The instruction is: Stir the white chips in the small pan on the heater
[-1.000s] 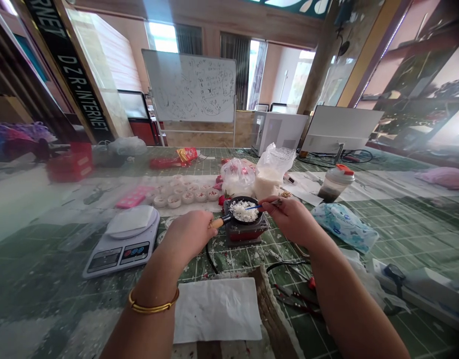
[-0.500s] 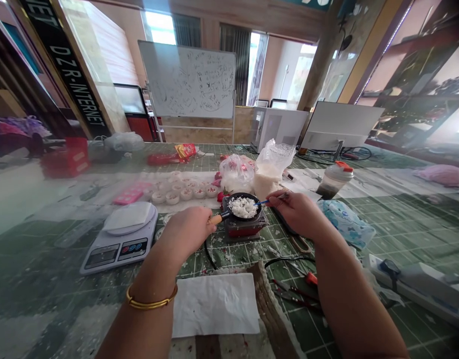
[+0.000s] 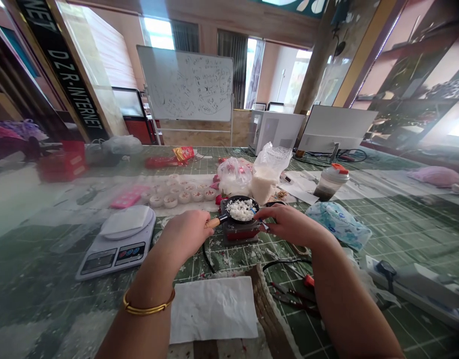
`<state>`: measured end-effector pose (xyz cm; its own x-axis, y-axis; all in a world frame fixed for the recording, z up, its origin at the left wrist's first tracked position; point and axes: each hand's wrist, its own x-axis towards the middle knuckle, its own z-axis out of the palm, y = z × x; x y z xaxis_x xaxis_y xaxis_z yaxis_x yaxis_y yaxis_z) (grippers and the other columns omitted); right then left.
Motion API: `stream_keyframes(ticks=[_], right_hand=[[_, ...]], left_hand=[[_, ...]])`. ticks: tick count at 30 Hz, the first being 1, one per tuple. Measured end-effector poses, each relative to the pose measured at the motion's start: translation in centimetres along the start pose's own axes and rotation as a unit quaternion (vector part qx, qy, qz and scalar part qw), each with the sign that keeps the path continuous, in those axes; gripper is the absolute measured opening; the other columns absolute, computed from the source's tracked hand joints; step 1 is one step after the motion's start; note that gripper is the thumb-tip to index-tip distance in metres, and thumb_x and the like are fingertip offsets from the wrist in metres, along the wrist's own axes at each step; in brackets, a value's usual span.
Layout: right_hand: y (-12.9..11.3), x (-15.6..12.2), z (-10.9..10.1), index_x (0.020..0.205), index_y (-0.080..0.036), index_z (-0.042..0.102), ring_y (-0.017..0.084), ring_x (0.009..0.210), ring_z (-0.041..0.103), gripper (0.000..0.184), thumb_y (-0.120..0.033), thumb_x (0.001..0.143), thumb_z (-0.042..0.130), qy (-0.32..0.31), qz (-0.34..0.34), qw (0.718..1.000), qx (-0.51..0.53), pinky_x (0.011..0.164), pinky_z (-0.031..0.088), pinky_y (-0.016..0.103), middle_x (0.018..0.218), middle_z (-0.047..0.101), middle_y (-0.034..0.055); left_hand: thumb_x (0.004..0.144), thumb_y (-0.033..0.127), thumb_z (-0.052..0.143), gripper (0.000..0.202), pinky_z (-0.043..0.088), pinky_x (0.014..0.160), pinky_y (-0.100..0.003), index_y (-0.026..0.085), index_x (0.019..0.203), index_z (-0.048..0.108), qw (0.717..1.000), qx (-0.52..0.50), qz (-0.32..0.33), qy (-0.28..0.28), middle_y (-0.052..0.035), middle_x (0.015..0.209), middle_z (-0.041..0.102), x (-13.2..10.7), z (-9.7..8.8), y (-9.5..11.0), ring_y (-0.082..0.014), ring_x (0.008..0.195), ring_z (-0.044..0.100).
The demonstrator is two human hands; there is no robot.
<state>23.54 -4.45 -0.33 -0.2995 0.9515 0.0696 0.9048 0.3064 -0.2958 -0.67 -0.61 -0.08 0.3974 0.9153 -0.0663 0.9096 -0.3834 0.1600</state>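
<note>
My left hand [image 3: 186,230] is closed around the wooden handle of a small black frying pan [image 3: 224,218]. White lumpy pieces [image 3: 241,209] fill the pan, which sits on a small red and black electric hot plate [image 3: 239,233]. My right hand [image 3: 289,224] is at the pan's right rim, its fingers pinched on a thin blue stirring stick [image 3: 264,226]. The stick's tip reaches the white pieces; fingers partly cover its length. Behind the pan stand a bag of pale granules [image 3: 264,182] and a clear plastic bag [image 3: 234,177].
A kitchen scale [image 3: 119,239] stands at left, near small filled cups [image 3: 184,197] and a pink mould [image 3: 129,197]. White paper [image 3: 214,309] lies in front. Pliers [image 3: 294,294], a tissue pack [image 3: 339,224], a shaker cup [image 3: 332,180] and a power strip [image 3: 419,289] are at right.
My right hand has come down and closer to the pan, and the stick is now steeper with its outer end lower. My left hand still grips the handle.
</note>
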Motion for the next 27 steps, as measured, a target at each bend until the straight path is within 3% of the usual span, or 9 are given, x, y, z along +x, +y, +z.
stream_keyframes(ticks=[4, 10, 13, 15, 16, 18, 21, 27], right_hand=[[0.2, 0.4, 0.1, 0.107, -0.028, 0.059, 0.018, 0.088, 0.058, 0.039, -0.018, 0.072, 0.047, -0.028, 0.007, 0.999, 0.02, 0.076, 0.042, 0.029, 0.097, 0.065, 0.0008], [0.6, -0.4, -0.8, 0.121, -0.027, 0.049, 0.017, 0.084, 0.06, 0.047, -0.026, 0.075, 0.05, -0.048, 0.037, 0.995, 0.074, 0.073, 0.044, 0.027, 0.097, 0.066, 0.0013], [2.6, -0.5, -1.2, 0.124, -0.024, 0.047, 0.018, 0.088, 0.059, 0.043, -0.03, 0.082, 0.041, 0.047, 0.093, 0.994, 0.033, 0.076, 0.044, 0.03, 0.099, 0.066, 0.0039], [4.5, -0.1, -1.1, 0.128, -0.019, 0.041, 0.021, 0.1, 0.055, 0.045, -0.028, 0.085, 0.031, 0.122, 0.17, 0.977, -0.028, 0.083, 0.041, 0.033, 0.11, 0.062, 0.0074], [5.5, 0.2, -0.8, 0.132, -0.017, 0.035, 0.022, 0.106, 0.052, 0.048, -0.025, 0.086, 0.028, 0.128, 0.211, 0.968, -0.052, 0.087, 0.039, 0.034, 0.116, 0.059, 0.0088], [7.1, 0.8, -0.1, 0.137, -0.013, 0.025, 0.026, 0.113, 0.047, 0.056, -0.019, 0.081, 0.032, 0.078, 0.283, 0.952, -0.081, 0.09, 0.038, 0.038, 0.122, 0.054, 0.0129], [8.4, 2.0, 1.6, 0.138, -0.01, 0.024, 0.032, 0.119, 0.041, 0.068, -0.013, 0.072, 0.041, 0.017, 0.325, 0.942, -0.085, 0.094, 0.033, 0.046, 0.127, 0.048, 0.0186], [8.6, 3.9, 4.9, 0.141, -0.011, 0.011, 0.032, 0.132, 0.014, 0.076, -0.012, 0.07, 0.04, -0.049, 0.348, 0.933, -0.081, 0.104, 0.011, 0.052, 0.14, 0.032, 0.0126]], left_hand=[[0.075, 0.037, 0.045, 0.019, 0.024, 0.049, -0.024, 0.023, 0.076, 0.057, 1.0, 0.001, -0.002, 0.002, -0.0015, 0.074, 0.063, 0.0, 0.0, 0.0, -0.017, 0.066, 0.056], [0.075, 0.037, 0.046, 0.019, 0.025, 0.05, -0.024, 0.023, 0.077, 0.059, 1.0, 0.001, -0.001, -0.003, -0.0017, 0.076, 0.063, 0.0, 0.0, -0.1, -0.0176, 0.068, 0.057], [0.075, 0.036, 0.046, 0.018, 0.026, 0.051, -0.024, 0.023, 0.077, 0.058, 1.0, 0.005, 0.001, -0.002, -0.002, 0.076, 0.064, 0.0, -0.1, -0.1, -0.0181, 0.069, 0.058], [0.076, 0.036, 0.046, 0.018, 0.026, 0.051, -0.024, 0.023, 0.078, 0.059, 1.0, 0.004, 0.003, 0.0, -0.0024, 0.076, 0.064, 0.0, -0.1, -0.1, -0.0183, 0.069, 0.058], [0.076, 0.036, 0.046, 0.018, 0.027, 0.052, -0.025, 0.023, 0.078, 0.059, 1.0, 0.003, 0.003, 0.0, -0.0026, 0.076, 0.064, 0.0, -0.1, -0.1, -0.0184, 0.069, 0.058], [0.076, 0.036, 0.047, 0.018, 0.027, 0.052, -0.025, 0.023, 0.079, 0.059, 1.0, 0.001, 0.002, -0.001, -0.0029, 0.076, 0.064, 0.0, -0.1, 0.0, -0.0184, 0.07, 0.058], [0.076, 0.035, 0.046, 0.017, 0.026, 0.051, -0.025, 0.023, 0.078, 0.059, 1.0, 0.001, 0.001, -0.004, -0.0024, 0.075, 0.063, 0.0, -0.2, 0.0, -0.0179, 0.068, 0.057], [0.075, 0.036, 0.044, 0.02, 0.025, 0.05, -0.024, 0.023, 0.079, 0.059, 1.0, 0.003, -0.004, -0.006, -0.0017, 0.073, 0.063, -0.2, -0.3, 0.3, -0.0165, 0.064, 0.055]])
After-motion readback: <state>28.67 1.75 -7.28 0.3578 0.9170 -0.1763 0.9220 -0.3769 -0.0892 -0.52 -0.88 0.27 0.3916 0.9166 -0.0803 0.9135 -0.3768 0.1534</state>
